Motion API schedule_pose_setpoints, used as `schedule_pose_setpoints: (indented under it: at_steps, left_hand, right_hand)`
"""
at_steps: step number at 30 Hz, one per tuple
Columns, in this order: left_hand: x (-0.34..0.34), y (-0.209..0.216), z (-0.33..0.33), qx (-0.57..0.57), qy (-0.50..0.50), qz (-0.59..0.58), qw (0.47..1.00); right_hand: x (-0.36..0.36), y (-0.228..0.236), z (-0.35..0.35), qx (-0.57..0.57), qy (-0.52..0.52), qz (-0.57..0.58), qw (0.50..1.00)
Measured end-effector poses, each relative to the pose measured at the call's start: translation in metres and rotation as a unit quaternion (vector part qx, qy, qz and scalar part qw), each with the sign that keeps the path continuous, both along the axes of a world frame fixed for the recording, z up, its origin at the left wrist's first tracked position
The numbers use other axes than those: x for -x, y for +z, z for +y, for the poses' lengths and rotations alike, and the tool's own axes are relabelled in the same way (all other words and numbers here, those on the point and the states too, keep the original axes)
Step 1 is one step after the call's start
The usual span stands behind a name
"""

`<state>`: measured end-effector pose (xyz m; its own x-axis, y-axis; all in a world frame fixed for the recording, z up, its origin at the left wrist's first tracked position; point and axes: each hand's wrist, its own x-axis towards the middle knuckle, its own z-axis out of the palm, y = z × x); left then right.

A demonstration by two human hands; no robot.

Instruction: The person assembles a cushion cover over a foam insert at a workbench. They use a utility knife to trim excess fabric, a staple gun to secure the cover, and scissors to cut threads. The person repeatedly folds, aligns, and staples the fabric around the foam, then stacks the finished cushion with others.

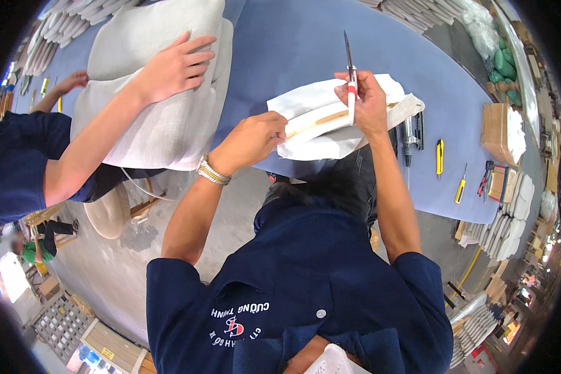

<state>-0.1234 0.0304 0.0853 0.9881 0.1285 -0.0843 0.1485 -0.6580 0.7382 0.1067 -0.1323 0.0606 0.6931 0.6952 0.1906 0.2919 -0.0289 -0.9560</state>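
Head camera view showed the person's two hands working over a blue desk (287, 50), at a long padded piece (321, 144) that lay by the near edge of the desk, about midway along what could be seen of it. White cloth wrapped this piece, with a strip of bare, light brown wood (332, 117) running lengthwise between its folds and a flap of grey fabric (410, 110) at its right end. The left hand (255, 140), a metal wristwatch (213, 172) on its wrist, pinched the left end of the piece between thumb and fingers. The right hand (369, 103) gripped a pair of scissors (351, 93) with red-and-white handles, held above the piece, blades together and pointing toward the far edge of the desk. A grey-and-black tool (408, 140), its kind hard to make out, lay just beside the right end of the piece. Farther toward the right edge were a yellow cutter (440, 159), then a yellow-handled screwdriver (460, 191) and a red-and-black hand tool (484, 179), the last two near the desk's near right corner. Toward the left, well apart from the scissors, grey cushions (174, 128) lay at the near edge, and a co-worker (19, 168) in a dark blue shirt had one arm across them.
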Motion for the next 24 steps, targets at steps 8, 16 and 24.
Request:
schedule_pose_setpoints:
  at_steps: [8,16,24]
  left_hand:
    - [0.009,-0.018,0.013,0.191,0.063,0.004,0.980]
    - [0.010,-0.022,0.013,0.222,0.071,-0.016,0.972]
    - [0.007,-0.021,0.014,0.186,0.047,-0.032,0.981]
  right_hand:
    - [-0.009,0.091,-0.038,0.335,0.197,-0.213,0.896]
    - [0.005,0.080,-0.028,0.418,0.325,-0.317,0.787]
    - [-0.001,0.073,-0.008,0.406,0.366,-0.319,0.774]
